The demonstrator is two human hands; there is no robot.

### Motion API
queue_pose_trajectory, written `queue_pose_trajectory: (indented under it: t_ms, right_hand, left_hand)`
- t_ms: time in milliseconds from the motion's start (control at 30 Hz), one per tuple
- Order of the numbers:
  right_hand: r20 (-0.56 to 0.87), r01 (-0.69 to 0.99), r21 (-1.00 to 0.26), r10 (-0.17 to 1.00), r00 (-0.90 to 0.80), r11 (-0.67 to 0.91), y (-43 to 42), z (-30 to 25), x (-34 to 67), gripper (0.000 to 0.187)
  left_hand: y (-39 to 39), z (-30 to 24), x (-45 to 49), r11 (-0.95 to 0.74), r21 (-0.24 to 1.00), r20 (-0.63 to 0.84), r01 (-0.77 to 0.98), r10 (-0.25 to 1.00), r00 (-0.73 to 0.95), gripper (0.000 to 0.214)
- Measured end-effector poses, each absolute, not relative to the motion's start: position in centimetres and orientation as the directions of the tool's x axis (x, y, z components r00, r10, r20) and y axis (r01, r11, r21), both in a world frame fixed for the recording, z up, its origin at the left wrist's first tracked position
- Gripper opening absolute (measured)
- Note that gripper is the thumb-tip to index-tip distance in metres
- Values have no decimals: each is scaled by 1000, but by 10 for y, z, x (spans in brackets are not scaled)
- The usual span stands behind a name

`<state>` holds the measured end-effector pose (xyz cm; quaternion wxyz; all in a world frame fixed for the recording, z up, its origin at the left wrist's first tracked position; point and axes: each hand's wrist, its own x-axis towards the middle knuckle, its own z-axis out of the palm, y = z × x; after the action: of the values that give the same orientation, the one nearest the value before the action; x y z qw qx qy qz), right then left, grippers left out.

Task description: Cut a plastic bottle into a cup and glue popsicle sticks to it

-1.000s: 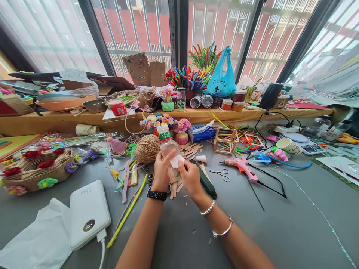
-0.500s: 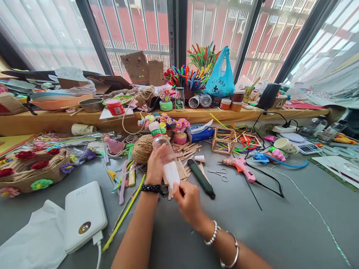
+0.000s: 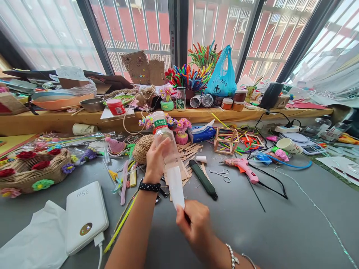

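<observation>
My left hand (image 3: 154, 160) is wrapped around a clear plastic bottle (image 3: 172, 158), which leans with its white cap up and away from me. Green and red print shows at the bottle's neck. A white strip (image 3: 176, 186) stretches from the lower part of the bottle towards me. Its near end is pinched between the thumb and fingers of my right hand (image 3: 198, 220). Whether the strip is paper or film I cannot tell. Behind my left hand sits a ball of twine (image 3: 142, 149), and wooden craft sticks (image 3: 189, 151) lie scattered beyond the bottle.
To the right lie a dark green box cutter (image 3: 203, 180), small scissors (image 3: 223, 174) and a pink glue gun (image 3: 242, 169) with its cord. A white power bank (image 3: 86, 216) and a decorated twine basket (image 3: 33, 170) are on the left. A crowded ledge (image 3: 157, 115) runs along the windows.
My right hand has moved down and towards me, drawing the white strip out longer. My left hand keeps its hold on the bottle.
</observation>
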<state>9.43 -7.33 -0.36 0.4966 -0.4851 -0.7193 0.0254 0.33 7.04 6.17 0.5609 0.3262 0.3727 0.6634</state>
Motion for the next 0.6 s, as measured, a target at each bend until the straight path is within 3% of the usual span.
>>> queue_pose_trajectory:
  t_ms: [367,433,500,533,600]
  right_hand:
    - [750,722,-435,660,-40,539,-87,2,104,30]
    - [798,725,-397,602,-32,563,-98,-5,99,33]
    - [826,731,-381,564,-6,566,-108,-10,96,36]
    - [869,743,-368,491,60,559,-110,-11,96,36]
    - [856,727,-307,512,-71,614,-110,-9,104,31]
  left_hand:
    - [83,60,10,-15,835,-47,-550,994,-98,29]
    - [97,70,1,-170,828,13,-535,959,-284,26]
    - [109,86,-7,-231,824,46,-517,937,-346,25]
    - [112,93,-10,-318,833,152,-452,918,-365,27]
    - [113,105,-12,-381,841,287,-385,916,-280,38]
